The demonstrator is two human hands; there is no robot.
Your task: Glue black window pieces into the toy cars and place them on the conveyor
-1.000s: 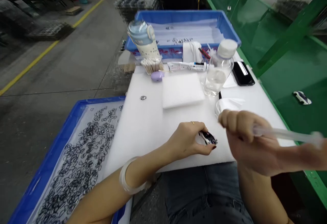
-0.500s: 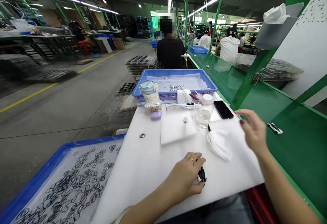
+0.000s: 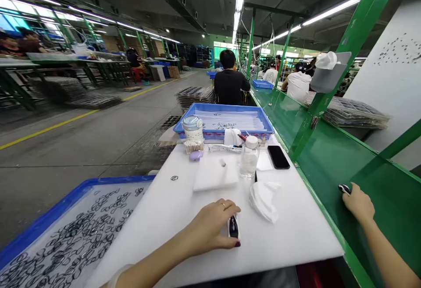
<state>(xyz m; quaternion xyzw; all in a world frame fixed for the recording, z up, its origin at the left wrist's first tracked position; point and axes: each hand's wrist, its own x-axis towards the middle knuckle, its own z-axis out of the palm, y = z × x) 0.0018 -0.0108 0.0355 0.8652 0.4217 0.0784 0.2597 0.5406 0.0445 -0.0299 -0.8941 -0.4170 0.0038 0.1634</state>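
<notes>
A: Where do we stand? Use the clear bottle [image 3: 249, 163] as reference.

B: Our left hand [image 3: 215, 227] is on the near side of the bottle, slightly left. Thumb at one end of the black-and-white toy car [image 3: 233, 227], fingers at the other, so we have it pinched. Car is on the worktop [image 3: 286, 244].

A: And the right?

B: Right hand [image 3: 358, 202] is well right of the bottle, over the green side surface [image 3: 329, 152]. Fingers are on the second toy car [image 3: 344, 189] and hide its near end. We can't tell if the grip is closed.

A: What's around the bottle?

B: White foam block [image 3: 213, 176] just left. Crumpled white cloth [image 3: 265, 200] on the near side, slightly right. Black phone [image 3: 279, 156] to the right. Purple case [image 3: 196, 155] and swabs [image 3: 194, 147] left and a bit beyond, by the lidded cup [image 3: 193, 128].

A: Trays?

B: We have a blue tray [image 3: 230, 106] beyond the bottle, small parts inside on white sheeting. Blue-rimmed tray [image 3: 121, 179] sits well left, full of thin dark loops [image 3: 79, 235]. One small oval part [image 3: 174, 177] lies left of the bottle, past the foam.
</notes>
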